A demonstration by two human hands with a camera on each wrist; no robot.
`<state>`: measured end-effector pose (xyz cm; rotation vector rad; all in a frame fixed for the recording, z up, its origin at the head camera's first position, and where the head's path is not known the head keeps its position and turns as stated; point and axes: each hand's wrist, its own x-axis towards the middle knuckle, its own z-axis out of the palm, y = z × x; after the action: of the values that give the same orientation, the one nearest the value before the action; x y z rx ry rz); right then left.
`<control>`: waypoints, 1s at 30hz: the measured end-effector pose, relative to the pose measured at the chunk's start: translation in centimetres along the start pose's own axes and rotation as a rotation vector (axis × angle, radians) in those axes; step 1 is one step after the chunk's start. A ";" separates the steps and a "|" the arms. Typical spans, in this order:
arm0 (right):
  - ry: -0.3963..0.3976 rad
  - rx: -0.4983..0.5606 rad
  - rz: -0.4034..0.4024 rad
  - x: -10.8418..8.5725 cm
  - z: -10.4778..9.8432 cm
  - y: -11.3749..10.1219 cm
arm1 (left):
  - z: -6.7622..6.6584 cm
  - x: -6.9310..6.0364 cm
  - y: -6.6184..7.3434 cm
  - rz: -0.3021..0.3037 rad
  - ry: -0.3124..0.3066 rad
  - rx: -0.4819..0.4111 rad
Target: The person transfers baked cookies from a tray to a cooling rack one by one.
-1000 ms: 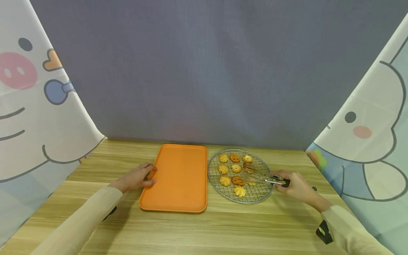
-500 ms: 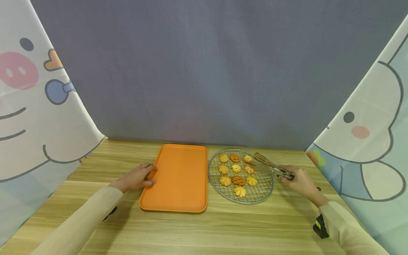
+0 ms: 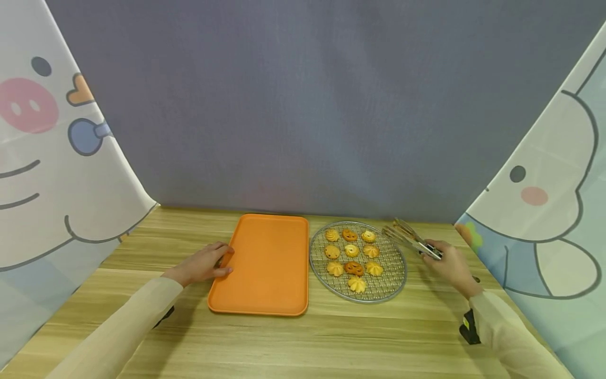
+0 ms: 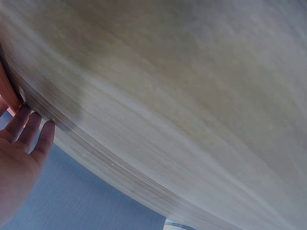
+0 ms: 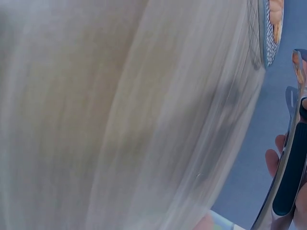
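My left hand [image 3: 203, 263] rests at the left rim of an orange tray [image 3: 265, 263], with thumb and fingertips touching the edge. In the left wrist view, the fingers [image 4: 31, 129] look fairly straight, reaching the tray's edge by the table. My right hand [image 3: 447, 266] grips a pair of metal food tongs [image 3: 418, 243] by the dark-padded handles [image 5: 290, 172]. The tongs' tips stand apart with nothing between them, just above the right rim of a round wire rack [image 3: 385, 281]. Several cookies lie on this rack, among them pretzel-shaped cookies [image 3: 353, 268] and piped yellow cookies [image 3: 357, 285].
The wood-grain table [image 3: 331, 342] carries the tray and the rack side by side, close together. Behind them stands a grey cloth wall [image 3: 303, 116]. Printed cartoon curtains [image 3: 544, 221] flank the table on both sides.
My right hand has drawn the tongs up and to the right, from above the cookies to the rack's right rim, and their tips have spread. The left hand stays at the tray.
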<state>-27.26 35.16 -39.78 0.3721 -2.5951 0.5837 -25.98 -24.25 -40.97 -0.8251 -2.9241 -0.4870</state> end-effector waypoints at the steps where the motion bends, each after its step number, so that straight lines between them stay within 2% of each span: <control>1: -0.003 -0.005 0.011 0.1 0.0 0.1 | 0.0 0.0 0.0 -0.001 -0.002 0.004; 11: -0.011 -0.039 0.072 0.5 0.1 1.1 | 0.1 0.0 -0.2 -0.011 -0.004 0.007; 17: -0.091 -0.060 0.119 0.4 0.4 2.0 | 0.3 0.1 -0.5 -0.015 -0.008 0.009; 25: -0.125 -0.058 0.116 0.0 0.6 2.3 | 0.4 0.2 -0.6 -0.012 -0.009 0.026; 30: -0.102 -0.071 0.076 -0.2 0.7 2.4 | 0.3 0.1 -0.4 -0.006 -0.004 0.025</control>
<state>-28.21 36.99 -41.25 0.2879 -2.7302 0.5088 -26.31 -24.43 -41.35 -0.8162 -2.9307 -0.4480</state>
